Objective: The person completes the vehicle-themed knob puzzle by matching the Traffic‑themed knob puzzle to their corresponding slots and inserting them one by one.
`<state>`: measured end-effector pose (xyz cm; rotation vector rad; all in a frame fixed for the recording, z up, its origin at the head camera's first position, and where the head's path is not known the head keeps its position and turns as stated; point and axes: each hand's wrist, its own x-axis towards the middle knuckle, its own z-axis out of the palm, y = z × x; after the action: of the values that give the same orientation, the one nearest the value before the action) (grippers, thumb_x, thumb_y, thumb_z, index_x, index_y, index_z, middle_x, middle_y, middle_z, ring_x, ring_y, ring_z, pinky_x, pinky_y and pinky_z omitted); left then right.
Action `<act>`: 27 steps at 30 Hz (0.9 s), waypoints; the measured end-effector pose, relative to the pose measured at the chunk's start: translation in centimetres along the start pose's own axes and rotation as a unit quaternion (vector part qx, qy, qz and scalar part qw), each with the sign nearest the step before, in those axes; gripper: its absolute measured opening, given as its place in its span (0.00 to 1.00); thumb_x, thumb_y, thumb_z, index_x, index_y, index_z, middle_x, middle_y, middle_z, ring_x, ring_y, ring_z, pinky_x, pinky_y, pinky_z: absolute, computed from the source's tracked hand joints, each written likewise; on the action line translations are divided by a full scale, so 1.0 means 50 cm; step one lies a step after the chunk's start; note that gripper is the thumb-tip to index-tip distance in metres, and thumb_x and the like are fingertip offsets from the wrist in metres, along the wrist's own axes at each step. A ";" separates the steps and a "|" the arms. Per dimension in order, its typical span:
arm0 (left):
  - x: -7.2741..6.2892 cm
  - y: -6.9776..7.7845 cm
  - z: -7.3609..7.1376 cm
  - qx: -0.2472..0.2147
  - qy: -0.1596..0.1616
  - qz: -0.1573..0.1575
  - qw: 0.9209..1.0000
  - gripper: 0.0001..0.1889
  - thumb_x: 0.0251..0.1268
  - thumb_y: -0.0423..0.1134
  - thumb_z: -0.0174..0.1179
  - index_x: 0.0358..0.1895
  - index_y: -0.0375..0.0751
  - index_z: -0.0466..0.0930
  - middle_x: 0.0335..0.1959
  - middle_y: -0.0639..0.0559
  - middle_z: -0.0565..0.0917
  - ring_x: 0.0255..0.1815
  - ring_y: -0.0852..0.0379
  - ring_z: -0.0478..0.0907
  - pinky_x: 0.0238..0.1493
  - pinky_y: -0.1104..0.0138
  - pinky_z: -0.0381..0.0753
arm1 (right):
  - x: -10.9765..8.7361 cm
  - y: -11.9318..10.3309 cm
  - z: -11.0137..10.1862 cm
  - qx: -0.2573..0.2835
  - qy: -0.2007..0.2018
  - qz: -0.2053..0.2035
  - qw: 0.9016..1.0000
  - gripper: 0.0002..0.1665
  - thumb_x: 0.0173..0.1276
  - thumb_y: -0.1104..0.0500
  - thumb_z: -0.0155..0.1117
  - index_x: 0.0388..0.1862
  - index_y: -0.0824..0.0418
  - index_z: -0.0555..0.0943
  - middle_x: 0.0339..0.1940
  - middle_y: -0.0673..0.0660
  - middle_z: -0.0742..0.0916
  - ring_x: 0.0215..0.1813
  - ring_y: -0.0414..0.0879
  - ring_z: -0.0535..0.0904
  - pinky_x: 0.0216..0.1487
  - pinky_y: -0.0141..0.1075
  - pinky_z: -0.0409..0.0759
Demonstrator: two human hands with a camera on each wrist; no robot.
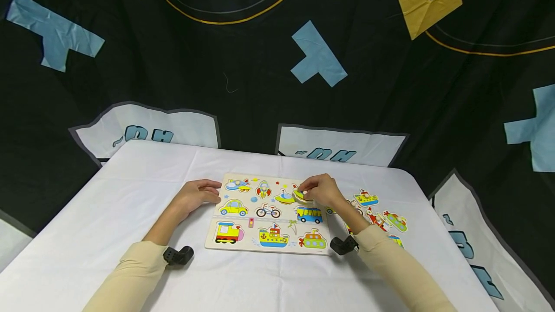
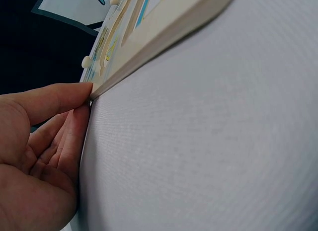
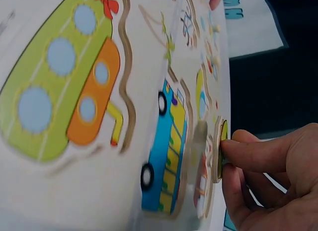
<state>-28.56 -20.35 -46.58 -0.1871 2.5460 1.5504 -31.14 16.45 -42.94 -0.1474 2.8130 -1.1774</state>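
My right hand (image 1: 323,190) pinches a yellow-green flying-saucer puzzle piece (image 1: 300,193) between thumb and fingers, close over the upper right of the wooden puzzle board (image 1: 277,250). In the right wrist view the piece (image 3: 219,154) stands edge-on between the fingertips. A printed flying saucer (image 1: 284,198) shows on the board just left of it. At the board's left edge my left hand (image 1: 196,195) rests on the cloth. Its fingertips touch the board's edge, and the left wrist view shows a finger (image 2: 62,96) right at a corner. Part of the board's upper right is hidden behind my right hand.
Several loose pieces lie right of the board, among them a ship (image 1: 366,198), a red-and-white piece (image 1: 376,219) and a submarine (image 1: 395,221). My right forearm covers some of them. A white cloth (image 1: 243,283) covers the table, and a black curtain (image 1: 243,90) hangs behind.
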 end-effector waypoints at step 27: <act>-0.004 0.002 0.001 0.003 0.005 -0.007 1.000 0.28 0.58 0.38 0.70 0.64 0.42 0.80 0.48 0.46 0.87 0.55 0.48 0.79 0.65 0.49 0.70 | 0.012 -0.036 0.073 0.021 -0.033 -0.033 0.999 0.13 0.55 0.72 0.70 0.34 0.57 0.91 0.33 0.51 0.91 0.33 0.43 0.80 0.34 0.34 0.75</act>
<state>-28.40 -20.23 -46.48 -0.2129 2.5509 1.5404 -31.20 12.53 -44.23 -0.2730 2.7437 -1.2192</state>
